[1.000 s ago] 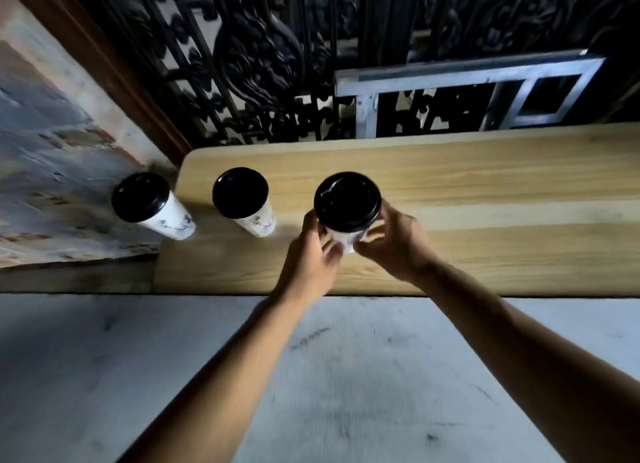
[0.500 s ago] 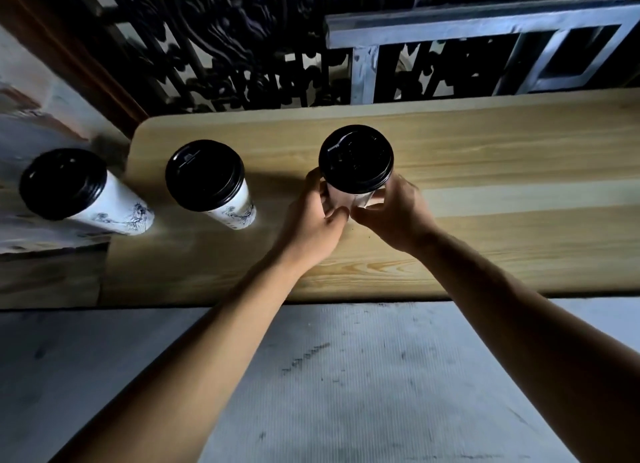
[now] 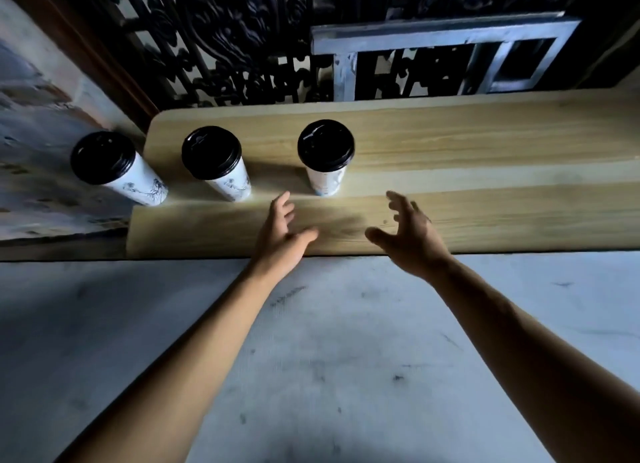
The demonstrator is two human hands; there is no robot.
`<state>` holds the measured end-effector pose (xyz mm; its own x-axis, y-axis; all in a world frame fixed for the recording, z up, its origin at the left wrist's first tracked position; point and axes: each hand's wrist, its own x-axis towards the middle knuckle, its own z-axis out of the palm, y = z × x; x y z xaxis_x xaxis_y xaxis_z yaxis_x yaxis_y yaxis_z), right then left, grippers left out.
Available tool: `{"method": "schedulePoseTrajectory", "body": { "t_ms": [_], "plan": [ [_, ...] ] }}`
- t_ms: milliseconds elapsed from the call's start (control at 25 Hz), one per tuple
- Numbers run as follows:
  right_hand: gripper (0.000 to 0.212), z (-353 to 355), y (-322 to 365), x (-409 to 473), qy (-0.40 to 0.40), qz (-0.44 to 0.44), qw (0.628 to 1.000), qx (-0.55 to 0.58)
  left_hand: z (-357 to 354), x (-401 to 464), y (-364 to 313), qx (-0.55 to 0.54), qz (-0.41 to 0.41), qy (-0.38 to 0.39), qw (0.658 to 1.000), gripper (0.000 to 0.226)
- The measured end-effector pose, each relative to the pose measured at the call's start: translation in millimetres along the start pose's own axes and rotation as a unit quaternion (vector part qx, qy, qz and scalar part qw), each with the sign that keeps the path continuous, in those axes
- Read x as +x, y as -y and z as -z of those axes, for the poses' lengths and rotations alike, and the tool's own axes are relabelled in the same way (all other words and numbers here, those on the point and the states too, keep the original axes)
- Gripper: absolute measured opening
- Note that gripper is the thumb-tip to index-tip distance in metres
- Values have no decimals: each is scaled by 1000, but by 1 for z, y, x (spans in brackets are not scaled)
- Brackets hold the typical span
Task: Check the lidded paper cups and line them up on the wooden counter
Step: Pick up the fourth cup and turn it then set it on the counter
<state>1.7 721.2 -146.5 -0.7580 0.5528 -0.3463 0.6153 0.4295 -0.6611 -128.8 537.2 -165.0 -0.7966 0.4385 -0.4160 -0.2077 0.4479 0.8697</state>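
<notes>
1. Three lidded paper cups stand upright in a row along the wooden counter (image 3: 485, 151), all w/ black lids.
2. Left cup (image 3: 117, 171) sits at the counter's left end, right by the edge; can't tell if its base is fully on the wood.
3. Middle cup (image 3: 218, 164) is just right of it, apart, not touching.
4. Right cup (image 3: 325, 157) stands further right w/ a wider gap, roughly mid-counter.
5. Left hand (image 3: 282, 235) hovers near side of the right cup, fingers straight and spread, holding nothing.
6. Right hand (image 3: 410, 234) likewise, fingers apart and slightly curved, empty, off to the cup's right.
7. Dark ornate grille (image 3: 242, 47) and a grey metal frame (image 3: 443, 36) at the far side; grey floor (image 3: 329, 358) nearest.
</notes>
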Motion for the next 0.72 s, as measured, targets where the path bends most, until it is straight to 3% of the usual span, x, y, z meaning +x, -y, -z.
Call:
{"method": "schedulePoseTrajectory", "body": {
  "t_ms": [200, 360, 520, 600, 720],
  "plan": [
    [68, 51, -30, -113, 44, 41, 998, -34, -20, -131, 13, 64, -21, 21, 997, 73],
    [55, 98, -70, -206, 17, 84, 995, -41, -70, -235, 18, 161, -74, 63, 982, 66],
    [54, 125, -110, -287, 17, 143, 988, -59, -117, -328, 45, 223, -15, 49, 973, 50],
    [57, 128, -128, -325, 28, 176, 981, -69, -140, -373, 59, 224, 18, 43, 973, 55],
    [52, 124, -141, -358, 49, 209, 974, -72, -166, -402, 71, 245, 40, 50, 967, 82]
  ]
}}
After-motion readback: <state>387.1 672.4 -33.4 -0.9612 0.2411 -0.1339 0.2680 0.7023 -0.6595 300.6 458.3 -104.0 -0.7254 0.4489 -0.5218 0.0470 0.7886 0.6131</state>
